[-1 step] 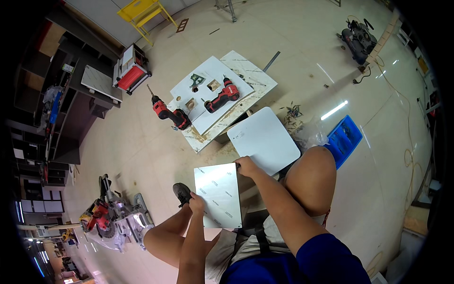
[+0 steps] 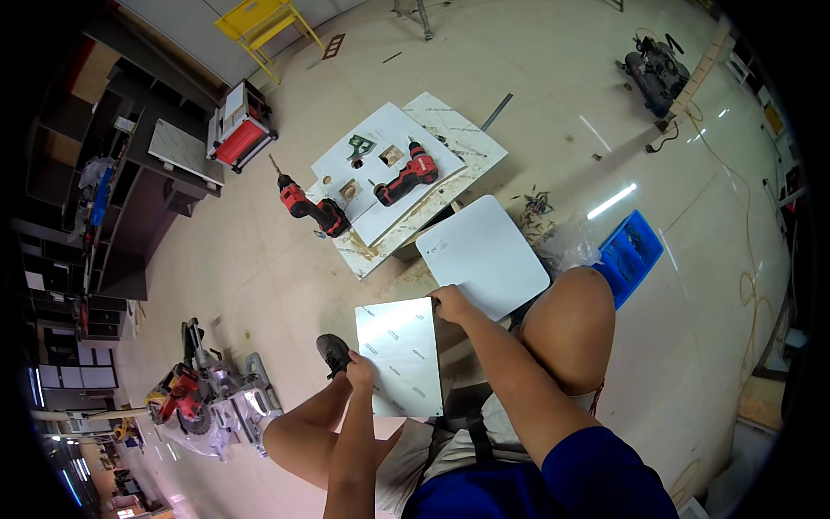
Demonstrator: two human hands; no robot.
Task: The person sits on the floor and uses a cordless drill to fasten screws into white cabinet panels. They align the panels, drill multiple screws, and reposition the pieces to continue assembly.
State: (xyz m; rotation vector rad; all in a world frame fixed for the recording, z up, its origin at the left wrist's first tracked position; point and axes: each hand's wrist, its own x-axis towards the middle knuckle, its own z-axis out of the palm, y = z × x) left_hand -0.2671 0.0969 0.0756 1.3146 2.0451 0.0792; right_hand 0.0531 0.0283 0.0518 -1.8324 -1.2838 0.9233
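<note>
A rectangular white panel (image 2: 398, 359) with a film-like, printed surface stands tilted between my legs. My left hand (image 2: 360, 372) grips its left edge, the thumb lying on the face and the other fingers hidden behind. At the upper right corner, my right hand (image 2: 450, 304) is closed on the panel, with its fingertips partly out of sight. Just beyond the right hand lies a white board with rounded corners (image 2: 484, 255). Farther off, a red and black cordless drill (image 2: 408, 178) rests on a white board with cut-outs (image 2: 380, 216).
A second drill (image 2: 311, 208) lies at the stacked boards' left edge. Loose screws (image 2: 538, 204) and a blue divided bin (image 2: 631, 253) are to the right. A red mitre saw (image 2: 183, 394) sits at left, a red tool cart (image 2: 237, 130) beyond it, and an air compressor (image 2: 654, 73) at far right.
</note>
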